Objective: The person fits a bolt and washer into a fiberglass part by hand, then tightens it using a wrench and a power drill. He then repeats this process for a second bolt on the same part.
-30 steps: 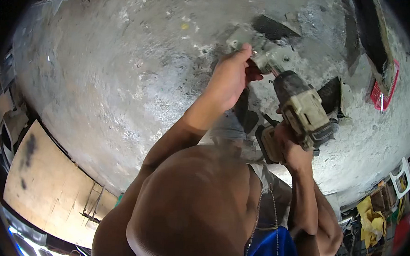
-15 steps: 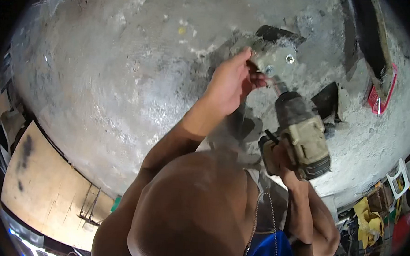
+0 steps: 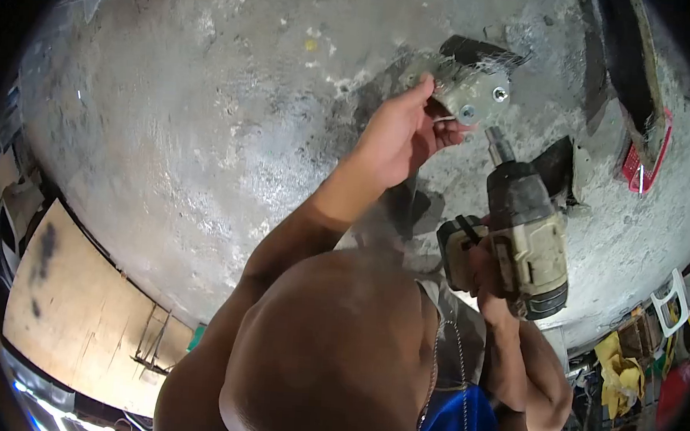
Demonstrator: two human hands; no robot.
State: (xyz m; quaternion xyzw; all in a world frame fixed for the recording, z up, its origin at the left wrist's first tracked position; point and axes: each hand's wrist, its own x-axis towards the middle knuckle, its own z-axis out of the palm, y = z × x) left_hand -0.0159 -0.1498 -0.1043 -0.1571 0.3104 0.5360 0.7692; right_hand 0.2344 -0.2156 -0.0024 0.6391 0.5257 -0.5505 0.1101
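My left hand (image 3: 403,136) is closed on the near edge of a dull grey metal piece (image 3: 479,85), thumb above and fingers curled below. Two shiny bolt heads or nuts show on it, the nearer bolt (image 3: 467,112) and the farther bolt (image 3: 500,94). My right hand (image 3: 490,276) wraps the handle of a dusty tan and black impact wrench (image 3: 530,227). Its metal socket (image 3: 499,146) points up toward the piece and is apart from the nearer bolt. The underside of the piece is hidden.
Rough concrete floor (image 3: 184,127) spreads around. Dark scraps lie close by, one dark flap (image 3: 481,52) beyond the piece and another dark piece (image 3: 557,167) beside the wrench. A red basket (image 3: 649,159) stands at right, a wooden board (image 3: 79,302) at lower left.
The wrench has shifted to the right, and its socket has come away from beside my left fingers. My left hand and the metal piece have moved slightly right in view.
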